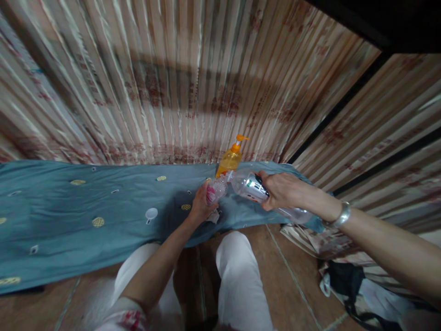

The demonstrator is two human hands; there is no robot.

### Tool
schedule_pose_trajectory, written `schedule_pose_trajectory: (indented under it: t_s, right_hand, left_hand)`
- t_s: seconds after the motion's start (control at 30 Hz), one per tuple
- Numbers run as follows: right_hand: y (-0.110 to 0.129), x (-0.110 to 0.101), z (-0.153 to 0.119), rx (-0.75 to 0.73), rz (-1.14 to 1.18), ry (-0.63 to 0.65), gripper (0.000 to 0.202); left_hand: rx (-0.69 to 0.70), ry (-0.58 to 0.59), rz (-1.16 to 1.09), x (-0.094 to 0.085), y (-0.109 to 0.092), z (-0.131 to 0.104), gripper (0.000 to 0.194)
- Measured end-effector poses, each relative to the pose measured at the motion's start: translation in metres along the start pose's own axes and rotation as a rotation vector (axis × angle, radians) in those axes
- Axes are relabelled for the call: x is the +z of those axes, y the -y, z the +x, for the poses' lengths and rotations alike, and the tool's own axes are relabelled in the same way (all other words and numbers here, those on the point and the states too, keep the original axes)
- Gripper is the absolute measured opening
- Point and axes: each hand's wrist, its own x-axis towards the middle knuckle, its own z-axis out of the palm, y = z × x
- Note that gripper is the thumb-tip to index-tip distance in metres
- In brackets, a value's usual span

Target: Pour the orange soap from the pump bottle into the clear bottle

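Note:
My left hand (201, 205) is wrapped round a small clear plastic bottle (217, 189) with a pink label. In my right hand (280, 189) is a larger clear bottle (251, 186) with a silver and black label, tilted on its side. The necks of the two bottles meet mouth to mouth, or nearly so; whether liquid passes between them cannot be made out. Just behind them stands a pump bottle (230, 160) of yellow liquid with an orange top. A small whitish piece (213, 216) lies below the small bottle.
A blue-green patterned cloth (120, 193) covers the long low surface. Behind it hangs a pleated curtain (165, 92). Dark bars (339, 106) run along the right. A black and white bag or bundle (347, 280) lies on the tiled floor (287, 271) at the lower right.

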Motion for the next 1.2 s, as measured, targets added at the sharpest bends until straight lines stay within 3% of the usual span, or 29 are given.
schedule_pose_trajectory:
  t_s: [1.2]
  right_hand:
    - [0.0009, -0.0007, 0.0015, -0.015, -0.005, -0.004, 0.063]
  left_hand:
    - [-0.023, -0.004, 0.011, -0.0006, 0.0005, 0.0008, 0.090]
